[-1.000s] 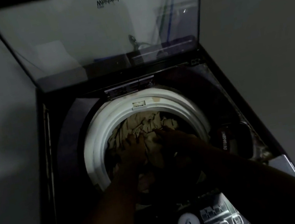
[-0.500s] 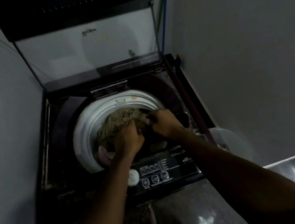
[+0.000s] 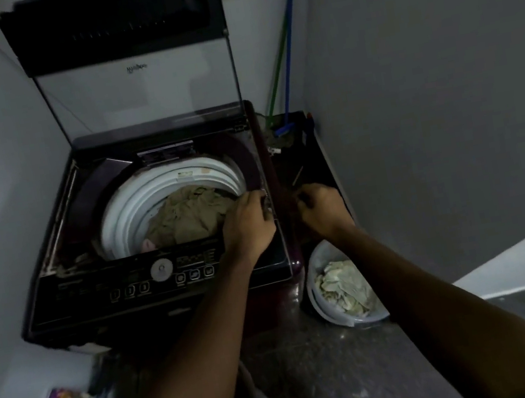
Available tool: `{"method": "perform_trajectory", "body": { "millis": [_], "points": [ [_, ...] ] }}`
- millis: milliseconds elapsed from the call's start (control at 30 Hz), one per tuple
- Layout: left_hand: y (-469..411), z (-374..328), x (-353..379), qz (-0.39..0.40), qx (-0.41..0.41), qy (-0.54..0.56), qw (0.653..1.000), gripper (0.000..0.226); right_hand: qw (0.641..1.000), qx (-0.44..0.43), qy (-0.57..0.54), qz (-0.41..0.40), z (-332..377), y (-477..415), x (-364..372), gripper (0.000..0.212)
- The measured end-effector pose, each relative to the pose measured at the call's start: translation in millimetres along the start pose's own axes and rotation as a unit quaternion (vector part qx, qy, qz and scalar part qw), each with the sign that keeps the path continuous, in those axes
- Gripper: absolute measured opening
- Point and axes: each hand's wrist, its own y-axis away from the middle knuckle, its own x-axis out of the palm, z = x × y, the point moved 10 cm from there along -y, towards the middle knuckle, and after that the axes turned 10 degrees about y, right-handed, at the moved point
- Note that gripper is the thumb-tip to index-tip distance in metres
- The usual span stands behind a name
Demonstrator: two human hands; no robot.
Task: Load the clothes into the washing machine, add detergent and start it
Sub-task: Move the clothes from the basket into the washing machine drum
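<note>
Left hand point(image 3: 248, 223) and right hand point(image 3: 322, 211) hang curled; any grasp cannot be told. The person would best scoop the pale crumpled clothes point(image 3: 341, 286) whole from the round white plastic tub point(image 3: 318, 311) into the dark top-loading washing machine point(image 3: 78, 292).

The left hand point(image 3: 248, 225) and right hand point(image 3: 322, 211) have left the brown clothes point(image 3: 187, 215) and moved right, to the washer's point(image 3: 63, 239) side.
</note>
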Motion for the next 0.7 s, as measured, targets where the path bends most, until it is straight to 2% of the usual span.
{"method": "perform_trajectory", "body": {
  "millis": [300,700],
  "points": [
    [2.0,-66.4,67.3,0.038,0.068,-0.072,0.994,0.041,0.999,0.045,0.018,-0.016,-79.3,23.7,-25.9,0.018],
    [-15.3,-67.4,194.0,0.136,0.079,-0.055,0.986,0.045,0.99,0.143,0.015,0.002,-185.1,32.7,-4.5,0.018]
  ]
}}
